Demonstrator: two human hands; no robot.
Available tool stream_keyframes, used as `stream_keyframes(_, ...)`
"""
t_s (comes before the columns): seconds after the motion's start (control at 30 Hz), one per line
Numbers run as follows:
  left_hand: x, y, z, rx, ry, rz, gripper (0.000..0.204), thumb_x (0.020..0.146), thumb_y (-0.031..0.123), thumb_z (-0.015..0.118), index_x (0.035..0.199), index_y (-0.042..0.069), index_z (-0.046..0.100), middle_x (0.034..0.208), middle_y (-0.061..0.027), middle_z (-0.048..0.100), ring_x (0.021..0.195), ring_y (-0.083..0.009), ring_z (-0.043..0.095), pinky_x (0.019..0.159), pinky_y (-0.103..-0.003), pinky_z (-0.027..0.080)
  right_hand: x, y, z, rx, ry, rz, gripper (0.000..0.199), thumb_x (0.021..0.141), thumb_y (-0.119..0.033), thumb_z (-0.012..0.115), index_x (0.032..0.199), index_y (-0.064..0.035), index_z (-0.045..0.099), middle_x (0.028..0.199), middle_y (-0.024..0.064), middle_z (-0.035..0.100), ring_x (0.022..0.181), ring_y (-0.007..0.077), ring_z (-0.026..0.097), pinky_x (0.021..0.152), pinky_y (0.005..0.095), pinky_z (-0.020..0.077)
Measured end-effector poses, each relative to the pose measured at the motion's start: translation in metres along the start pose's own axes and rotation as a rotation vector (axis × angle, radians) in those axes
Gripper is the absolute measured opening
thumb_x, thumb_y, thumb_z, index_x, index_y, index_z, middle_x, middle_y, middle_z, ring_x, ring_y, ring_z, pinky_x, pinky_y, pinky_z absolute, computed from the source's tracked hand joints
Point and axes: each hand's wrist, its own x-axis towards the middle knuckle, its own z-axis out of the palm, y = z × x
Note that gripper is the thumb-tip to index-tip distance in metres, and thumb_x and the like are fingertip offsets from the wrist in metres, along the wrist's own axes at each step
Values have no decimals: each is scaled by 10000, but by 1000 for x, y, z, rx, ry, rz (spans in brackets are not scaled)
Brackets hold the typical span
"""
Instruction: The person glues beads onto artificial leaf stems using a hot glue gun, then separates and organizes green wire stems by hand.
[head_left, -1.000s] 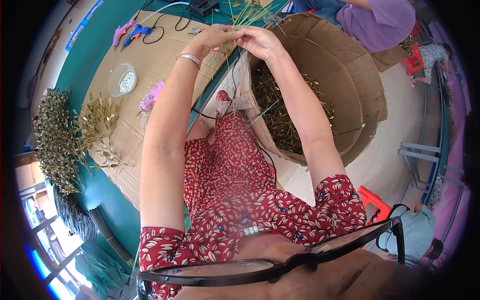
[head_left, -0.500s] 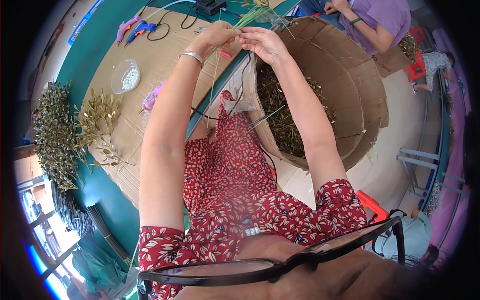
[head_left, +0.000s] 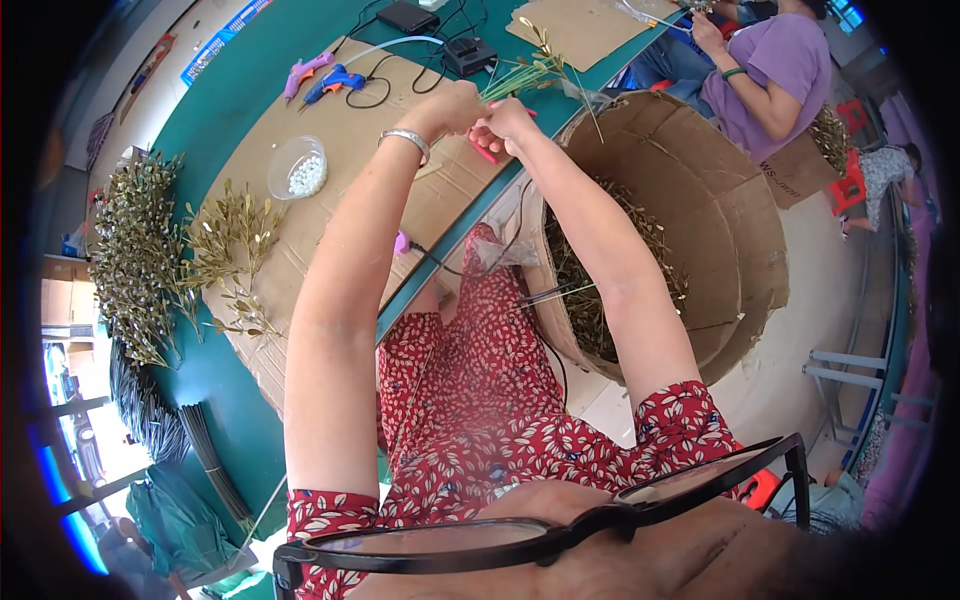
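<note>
My left hand (head_left: 452, 110), with a silver bracelet at the wrist, is closed at the lower end of a bunch of thin green stems (head_left: 515, 82). Brownish-gold leaves (head_left: 545, 52) top these stems, which point away from me. Against it, my right hand (head_left: 508, 125) has its fingers curled in; what they pinch is hidden. Just under the hands, a red-handled tool (head_left: 483, 152) shows in part on the cardboard sheet (head_left: 375, 130).
Left on the green table stand a tub of white beads (head_left: 300, 170), leafy sprigs (head_left: 238, 240) and a big leafy bundle (head_left: 140, 260). Two glue guns (head_left: 333, 84) trail cords. A large cardboard drum (head_left: 700, 200) of leaves stands right; a person in purple (head_left: 775, 75) sits beyond.
The view has shifted, so the table sits lower and further right. My right fingers, spread before, are now curled in close against my left hand.
</note>
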Motion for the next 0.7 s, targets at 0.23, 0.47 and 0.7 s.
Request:
stream_keyframes(0.23, -17, 9, -2, 311, 102, 88, 383, 862, 310, 546, 949, -59, 602, 919, -255, 628, 849, -356, 632, 720, -415, 485, -8, -8, 8, -84, 47, 100, 245, 855, -227, 593, 790, 10, 601, 619, 95, 592, 401, 112, 474, 354, 249, 288)
stream_keyframes(0.47, -14, 2, 4, 334, 153, 81, 343, 868, 261, 529, 934, -67, 603, 962, -252, 623, 904, -370, 614, 760, -423, 474, -7, -15, -2, 122, -3, 138, 114, 763, -63, 638, 673, -4, 600, 602, 107, 591, 392, 113, 431, 350, 253, 271)
stream_keyframes(0.7, -22, 18, -1, 324, 108, 102, 251, 837, 159, 546, 910, -75, 604, 862, -257, 635, 852, -385, 626, 736, -430, 484, -25, -8, -25, 668, -332, 10, 127, 772, -87, 668, 794, 30, 624, 690, 111, 606, 473, 82, 459, 365, 186, 292)
